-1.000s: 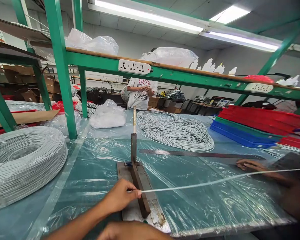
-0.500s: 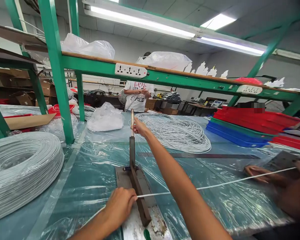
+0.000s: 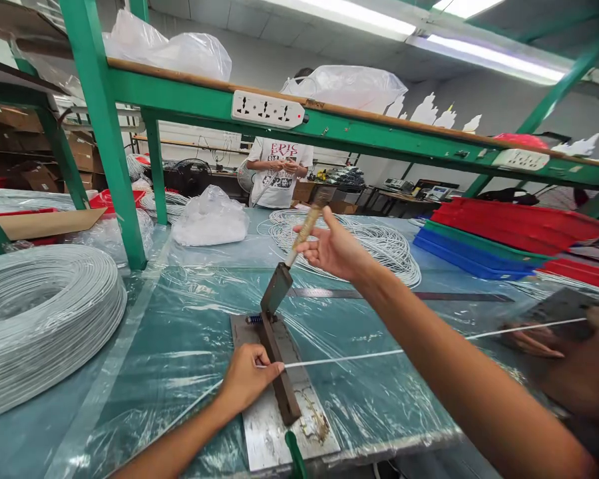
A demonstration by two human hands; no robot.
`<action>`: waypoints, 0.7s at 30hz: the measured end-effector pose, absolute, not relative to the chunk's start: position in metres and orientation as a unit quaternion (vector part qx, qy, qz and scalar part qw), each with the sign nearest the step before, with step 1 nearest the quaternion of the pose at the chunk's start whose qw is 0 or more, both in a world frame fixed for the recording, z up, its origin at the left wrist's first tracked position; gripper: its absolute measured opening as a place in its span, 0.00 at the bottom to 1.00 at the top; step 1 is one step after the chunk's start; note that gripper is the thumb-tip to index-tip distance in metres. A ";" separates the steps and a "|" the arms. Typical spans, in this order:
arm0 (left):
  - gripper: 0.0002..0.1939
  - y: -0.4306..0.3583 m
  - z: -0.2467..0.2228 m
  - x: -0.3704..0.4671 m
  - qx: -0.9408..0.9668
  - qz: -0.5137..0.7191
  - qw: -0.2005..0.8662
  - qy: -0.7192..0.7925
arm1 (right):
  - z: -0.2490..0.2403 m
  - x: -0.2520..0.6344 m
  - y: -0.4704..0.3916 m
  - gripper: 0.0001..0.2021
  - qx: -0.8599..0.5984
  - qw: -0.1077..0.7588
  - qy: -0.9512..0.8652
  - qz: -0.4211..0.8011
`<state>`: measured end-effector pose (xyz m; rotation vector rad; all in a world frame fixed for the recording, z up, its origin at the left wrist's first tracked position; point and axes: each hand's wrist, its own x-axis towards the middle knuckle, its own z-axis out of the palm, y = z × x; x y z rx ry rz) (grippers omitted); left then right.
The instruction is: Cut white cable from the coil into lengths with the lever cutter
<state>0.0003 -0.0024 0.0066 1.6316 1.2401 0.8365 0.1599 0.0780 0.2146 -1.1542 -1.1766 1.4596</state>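
My left hand (image 3: 247, 376) pinches a thin white cable (image 3: 349, 359) beside the dark metal bar of a hand-lever tool (image 3: 277, 289) on the table. The cable runs from under my left forearm, past the bar, to a co-worker's blurred hands at the right. My right hand (image 3: 334, 249) is open, its fingers spread and touching the tool's tape-wrapped handle (image 3: 307, 229), which tilts to the right. A metal base plate (image 3: 267, 432) lies beneath the tool.
A large cable coil (image 3: 44, 319) lies left and a looser one (image 3: 379, 249) behind my right hand. Stacked red, green and blue trays (image 3: 494, 239) stand right. A steel ruler (image 3: 404, 295) lies across the table. A green shelf beam (image 3: 194, 100) spans above.
The lever handle has swung from upright to a rightward tilt. My right hand has moved right and its fingers have opened from around the handle. My left hand is slightly higher in view.
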 end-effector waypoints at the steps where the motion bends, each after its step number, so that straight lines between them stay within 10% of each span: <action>1: 0.17 -0.001 0.005 0.002 0.652 0.340 0.451 0.506 | 0.214 0.164 0.058 0.29 -0.476 0.450 -0.475 0.588; 7: 0.15 0.000 0.001 0.006 0.637 0.346 0.425 0.543 | 0.178 0.185 -0.043 0.15 -0.495 0.394 -0.462 0.621; 15: 0.14 -0.005 0.008 0.006 0.662 0.336 0.367 0.561 | 0.137 0.176 -0.122 0.33 -0.570 0.370 -0.274 0.680; 21: 0.15 -0.006 0.008 0.006 0.676 0.334 0.342 0.561 | 0.108 0.160 -0.128 0.27 -0.605 0.285 -0.228 0.708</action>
